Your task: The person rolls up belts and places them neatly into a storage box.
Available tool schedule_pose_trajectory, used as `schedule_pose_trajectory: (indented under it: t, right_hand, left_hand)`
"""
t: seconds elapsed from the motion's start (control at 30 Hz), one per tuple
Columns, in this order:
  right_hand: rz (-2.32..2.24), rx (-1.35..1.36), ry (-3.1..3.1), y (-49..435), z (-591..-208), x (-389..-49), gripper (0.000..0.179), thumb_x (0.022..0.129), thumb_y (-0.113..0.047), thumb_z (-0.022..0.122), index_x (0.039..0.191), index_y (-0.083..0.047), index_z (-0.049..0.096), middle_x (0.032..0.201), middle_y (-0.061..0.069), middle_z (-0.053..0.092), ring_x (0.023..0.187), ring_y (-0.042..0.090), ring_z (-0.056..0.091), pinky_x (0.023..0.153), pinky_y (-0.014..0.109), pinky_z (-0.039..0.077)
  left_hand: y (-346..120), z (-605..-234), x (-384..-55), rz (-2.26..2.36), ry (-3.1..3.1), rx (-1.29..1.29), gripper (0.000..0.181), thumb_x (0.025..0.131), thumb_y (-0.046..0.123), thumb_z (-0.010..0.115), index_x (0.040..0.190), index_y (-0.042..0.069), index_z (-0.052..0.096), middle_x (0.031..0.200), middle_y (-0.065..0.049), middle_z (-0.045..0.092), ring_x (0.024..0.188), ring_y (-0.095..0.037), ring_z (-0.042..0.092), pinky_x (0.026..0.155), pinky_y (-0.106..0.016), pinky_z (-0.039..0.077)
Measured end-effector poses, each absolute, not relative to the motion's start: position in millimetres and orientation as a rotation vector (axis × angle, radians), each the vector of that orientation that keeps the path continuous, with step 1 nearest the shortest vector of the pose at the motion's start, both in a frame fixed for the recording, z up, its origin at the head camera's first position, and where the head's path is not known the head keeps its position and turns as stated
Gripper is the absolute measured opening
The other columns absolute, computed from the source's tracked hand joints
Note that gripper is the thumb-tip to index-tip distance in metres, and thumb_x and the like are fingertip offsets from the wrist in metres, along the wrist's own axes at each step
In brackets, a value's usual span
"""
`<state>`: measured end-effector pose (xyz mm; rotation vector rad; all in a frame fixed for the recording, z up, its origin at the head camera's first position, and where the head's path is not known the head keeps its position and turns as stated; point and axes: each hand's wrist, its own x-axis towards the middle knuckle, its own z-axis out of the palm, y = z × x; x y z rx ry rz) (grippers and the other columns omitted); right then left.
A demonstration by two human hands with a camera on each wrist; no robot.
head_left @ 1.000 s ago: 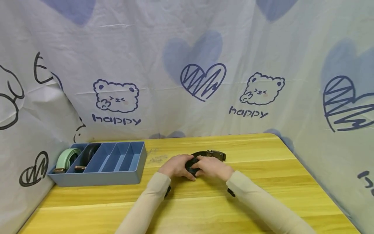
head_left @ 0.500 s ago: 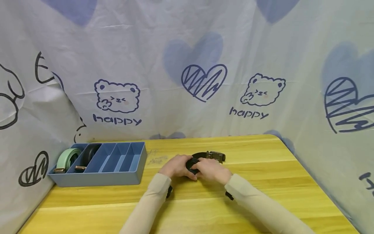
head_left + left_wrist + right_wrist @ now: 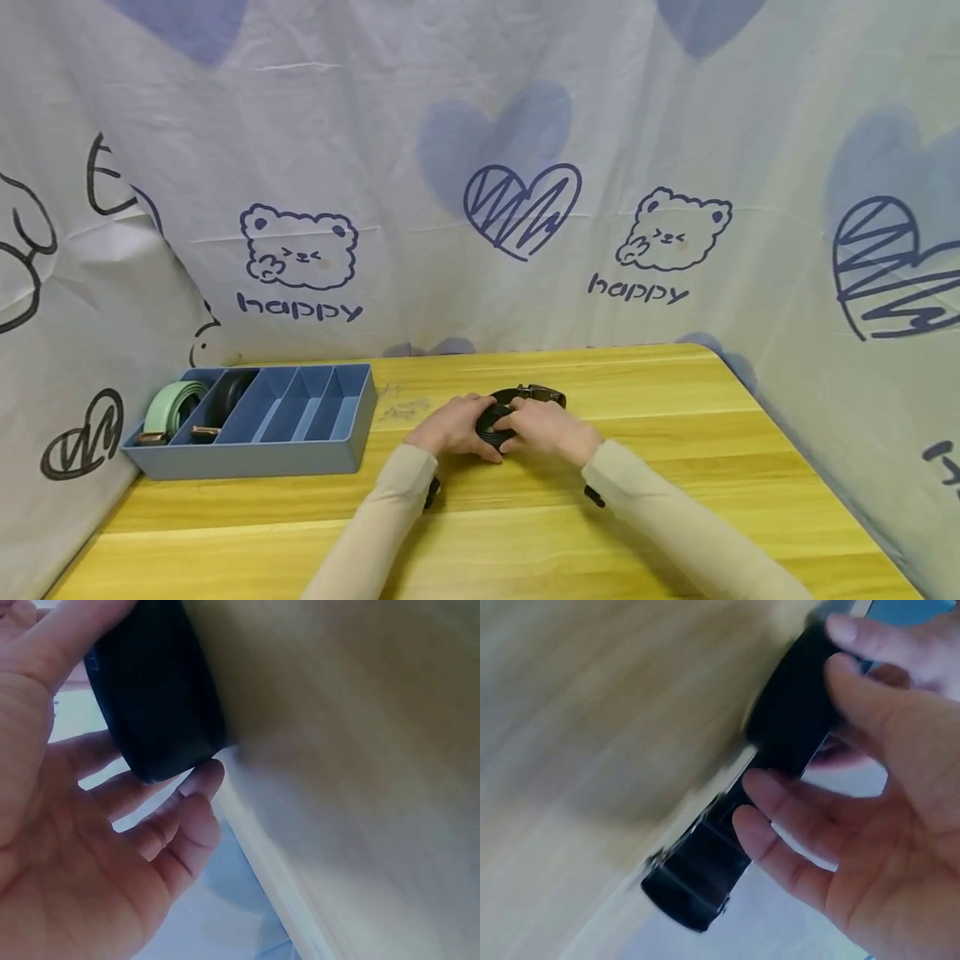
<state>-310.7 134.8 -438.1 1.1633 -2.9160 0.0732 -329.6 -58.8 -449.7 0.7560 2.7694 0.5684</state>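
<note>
A black belt (image 3: 491,419) is wound into a coil on its edge, close over the wooden table. Its buckle end (image 3: 543,393) trails out behind the coil to the right. My left hand (image 3: 452,427) curls round the coil's left side, thumb at the near side, as the belt (image 3: 157,690) in the left wrist view shows. From the right, my right hand (image 3: 551,429) grips the coil between thumb and fingers. In the right wrist view two fingertips touch the strap near the metal buckle (image 3: 697,874).
At the left of the table (image 3: 637,533) stands a blue-grey divided box (image 3: 247,460). Its left compartments hold a rolled mint-green belt (image 3: 172,408) and a rolled black belt (image 3: 231,398). A printed cloth (image 3: 412,125) hangs behind the table and along its sides.
The buckle end has drawn in to the left, closer to the coil. Both hands stay round the coil, with small shifts of the right hand.
</note>
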Motion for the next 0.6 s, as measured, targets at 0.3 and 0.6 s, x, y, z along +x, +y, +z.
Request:
schedule_pose_trajectory:
  t: [0.3, 0.6]
  right_hand:
    - [0.039, 1.255, -2.87, 141, -442, -319, 0.036, 0.095, -0.038, 0.065, 0.127, -0.022, 0.072, 0.134, 0.009, 0.067, 0.127, 0.03, 0.061, 0.103, 0.048, 0.051]
    - [0.096, 1.275, -2.808, 147, -444, -328, 0.033, 0.092, -0.038, 0.069, 0.123, -0.026, 0.074, 0.15, 0.011, 0.052, 0.141, 0.033, 0.045, 0.115, 0.056, 0.037]
  left_hand:
    - [-57, -453, -330, 0.55, 2.769, 0.723, 0.109, 0.078, 0.052, 0.084, 0.161, 0.012, 0.025, 0.157, -0.014, 0.044, 0.141, -0.039, 0.045, 0.114, -0.052, 0.041]
    - [-51, -453, -336, 0.575, 2.766, 0.697, 0.095, 0.075, 0.052, 0.086, 0.15, 0.014, 0.042, 0.142, -0.01, 0.056, 0.126, -0.032, 0.054, 0.105, -0.049, 0.047]
